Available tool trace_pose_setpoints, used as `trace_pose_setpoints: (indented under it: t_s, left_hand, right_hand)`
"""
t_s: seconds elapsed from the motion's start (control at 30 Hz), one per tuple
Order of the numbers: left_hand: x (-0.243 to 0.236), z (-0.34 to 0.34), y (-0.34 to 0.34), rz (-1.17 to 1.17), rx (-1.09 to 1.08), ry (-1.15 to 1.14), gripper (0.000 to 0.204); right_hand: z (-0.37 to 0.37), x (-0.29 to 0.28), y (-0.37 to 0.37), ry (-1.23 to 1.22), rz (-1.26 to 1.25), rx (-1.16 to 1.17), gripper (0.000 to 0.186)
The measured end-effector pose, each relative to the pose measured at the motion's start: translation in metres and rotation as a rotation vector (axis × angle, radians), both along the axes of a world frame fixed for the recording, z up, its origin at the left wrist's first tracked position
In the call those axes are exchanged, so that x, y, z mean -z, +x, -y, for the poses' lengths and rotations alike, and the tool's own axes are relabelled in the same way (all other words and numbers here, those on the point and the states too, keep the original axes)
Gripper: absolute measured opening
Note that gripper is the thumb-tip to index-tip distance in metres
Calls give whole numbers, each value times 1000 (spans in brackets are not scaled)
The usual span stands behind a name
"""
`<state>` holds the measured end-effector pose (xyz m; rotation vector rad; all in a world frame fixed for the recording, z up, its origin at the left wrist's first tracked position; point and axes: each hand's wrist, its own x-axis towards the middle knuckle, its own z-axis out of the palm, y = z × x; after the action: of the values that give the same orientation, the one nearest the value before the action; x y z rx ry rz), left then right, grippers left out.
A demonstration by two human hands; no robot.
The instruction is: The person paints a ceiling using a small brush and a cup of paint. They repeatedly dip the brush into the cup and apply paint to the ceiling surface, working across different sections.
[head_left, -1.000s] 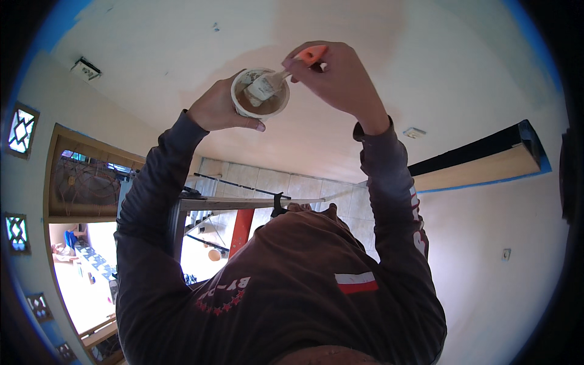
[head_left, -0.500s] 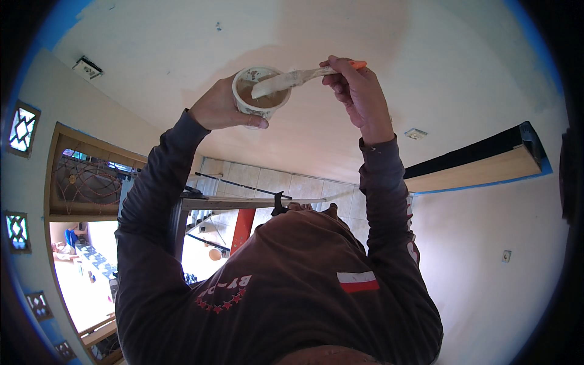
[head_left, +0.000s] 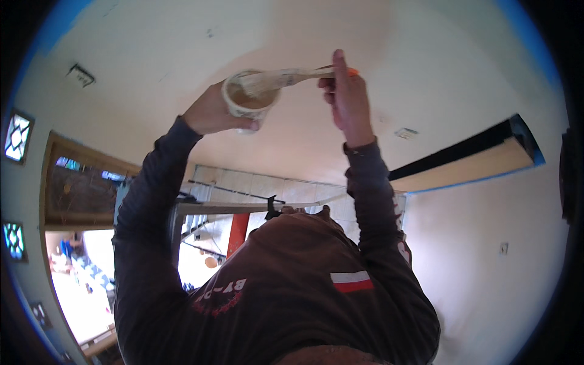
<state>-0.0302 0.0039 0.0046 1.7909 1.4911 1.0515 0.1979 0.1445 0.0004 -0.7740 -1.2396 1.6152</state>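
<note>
Left hand point(head_left: 210, 112) first: it's clasped round the cup point(head_left: 248, 114), thumb across the front, the other fingers mostly hidden behind, and we see tan liquid point(head_left: 244, 100) inside. Into the cup's mouth comes the brush point(head_left: 291, 76), bristles within the rim, though blur keeps us from telling whether they touch the wall. Far right, our right hand point(head_left: 350, 100) pinches the handle near its orange end, thumb up, fingers closed beneath. We'd call this the loading step, or perhaps wiping off excess; lifting from here would call for a steady cup and bristles kept over it until drips stop.
</note>
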Motion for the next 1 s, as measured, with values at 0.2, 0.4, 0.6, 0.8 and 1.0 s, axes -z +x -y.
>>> trace_pose_setpoints:
  t_s: [0.2, 0.4, 0.6, 0.8, 1.0]
  left_hand:
    - [3, 6, -8, 66, -41, -127, 76]
    - [5, 3, -7, 183, -38, -139, 74]
    - [1, 3, -1, 192, -46, -155, 73]
    - [5, 2, -4, 167, -25, -95, 72]
    - [8, 8, -7, 188, -51, -90, 66]
  right_hand:
    - [4, 6, -1, -93, -100, -81, 39]
    - [11, 17, 5, -157, -253, -168, 31]
    - [13, 26, 9, -110, -301, -244, 36]
    - [16, 25, 10, -111, -316, -257, 38]
    - [21, 18, 8, -95, -282, -277, 39]
